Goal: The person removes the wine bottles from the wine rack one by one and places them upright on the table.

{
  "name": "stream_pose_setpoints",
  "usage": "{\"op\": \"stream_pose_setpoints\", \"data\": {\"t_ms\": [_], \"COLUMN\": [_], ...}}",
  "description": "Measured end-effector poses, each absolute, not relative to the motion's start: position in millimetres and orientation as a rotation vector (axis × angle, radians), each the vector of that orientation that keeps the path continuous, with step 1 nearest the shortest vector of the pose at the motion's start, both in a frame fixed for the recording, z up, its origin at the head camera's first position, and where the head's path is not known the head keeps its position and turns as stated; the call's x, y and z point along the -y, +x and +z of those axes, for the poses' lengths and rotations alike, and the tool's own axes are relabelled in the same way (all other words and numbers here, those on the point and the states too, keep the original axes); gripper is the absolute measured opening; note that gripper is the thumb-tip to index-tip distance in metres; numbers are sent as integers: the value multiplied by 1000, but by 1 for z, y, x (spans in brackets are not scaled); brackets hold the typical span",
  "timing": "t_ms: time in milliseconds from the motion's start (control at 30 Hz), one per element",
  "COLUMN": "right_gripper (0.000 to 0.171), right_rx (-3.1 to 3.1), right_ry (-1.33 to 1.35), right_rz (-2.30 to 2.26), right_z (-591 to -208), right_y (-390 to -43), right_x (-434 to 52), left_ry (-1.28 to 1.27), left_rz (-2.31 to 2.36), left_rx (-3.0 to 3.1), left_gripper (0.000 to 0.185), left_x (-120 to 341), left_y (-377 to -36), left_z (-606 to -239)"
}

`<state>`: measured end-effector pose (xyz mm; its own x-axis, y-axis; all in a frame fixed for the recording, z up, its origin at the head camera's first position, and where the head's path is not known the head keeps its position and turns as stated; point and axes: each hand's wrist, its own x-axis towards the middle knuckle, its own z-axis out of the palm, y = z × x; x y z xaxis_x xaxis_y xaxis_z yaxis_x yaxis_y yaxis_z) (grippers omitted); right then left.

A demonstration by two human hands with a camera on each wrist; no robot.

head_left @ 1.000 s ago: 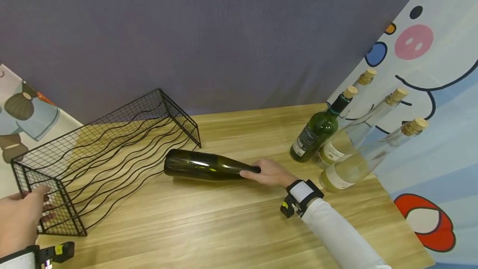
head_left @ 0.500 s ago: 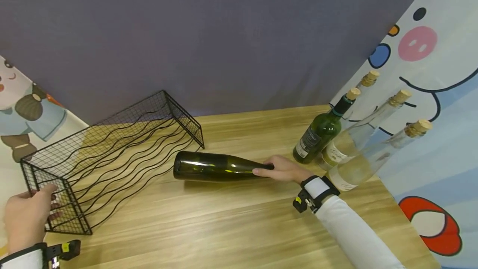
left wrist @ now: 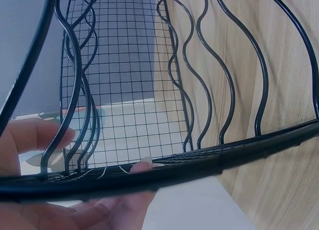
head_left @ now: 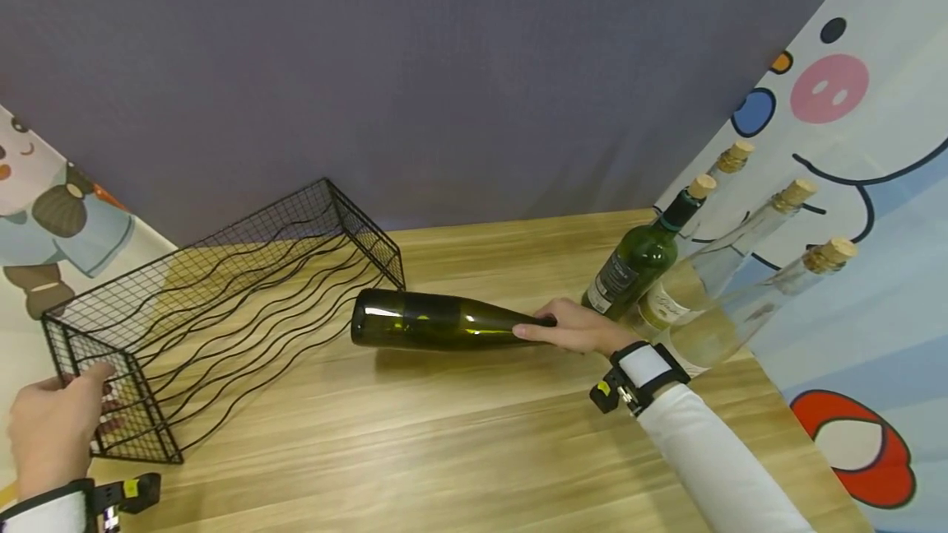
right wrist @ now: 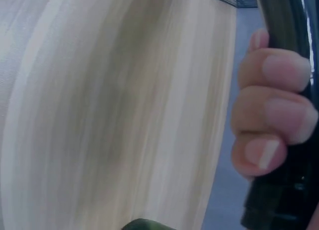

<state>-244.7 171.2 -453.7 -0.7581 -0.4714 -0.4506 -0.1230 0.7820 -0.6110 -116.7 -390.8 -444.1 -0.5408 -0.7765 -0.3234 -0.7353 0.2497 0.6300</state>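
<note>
My right hand (head_left: 573, 326) grips a dark green wine bottle (head_left: 429, 322) by its neck. The bottle lies roughly level, its base toward the rack, with a shadow on the table beneath it. In the right wrist view, curled fingers (right wrist: 279, 113) wrap the dark neck (right wrist: 286, 190). At the left, my left hand (head_left: 55, 430) holds the near end of a black wire wine rack (head_left: 154, 410) with wavy rods. The left wrist view shows its thumb and fingers around the end frame (left wrist: 189, 170), partly hidden behind the bar. No bottle lies in the rack.
At the right of the wooden table (head_left: 415, 451) stand a corked green bottle (head_left: 637, 266) and several corked clear bottles, such as one with pale liquid (head_left: 711, 336). A grey partition (head_left: 474, 89) rises at the back. Printed curtains (head_left: 837, 270) hang at both sides.
The right hand has carried the bottle to the right, away from the rack, and raised it slightly. The left hand keeps its hold on the rack; the head view has shifted a little.
</note>
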Motion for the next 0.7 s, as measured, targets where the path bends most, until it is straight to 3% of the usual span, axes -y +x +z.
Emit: {"op": "stream_pose_setpoints", "data": {"t_ms": [367,700], "right_gripper": [49,56], "right_rx": [-2311,-2342], "right_ry": [-440,-415], "right_rz": [-849,-817], "right_z": [-439,-426], "right_y": [-253,-256], "right_x": [-176,-173], "left_ry": [1484,1487], "left_rz": [-1185,-1171], "left_rx": [2442,2453], "left_gripper": [72,74], "left_x": [394,394], "left_y": [-117,-117], "left_z": [-446,-445]}}
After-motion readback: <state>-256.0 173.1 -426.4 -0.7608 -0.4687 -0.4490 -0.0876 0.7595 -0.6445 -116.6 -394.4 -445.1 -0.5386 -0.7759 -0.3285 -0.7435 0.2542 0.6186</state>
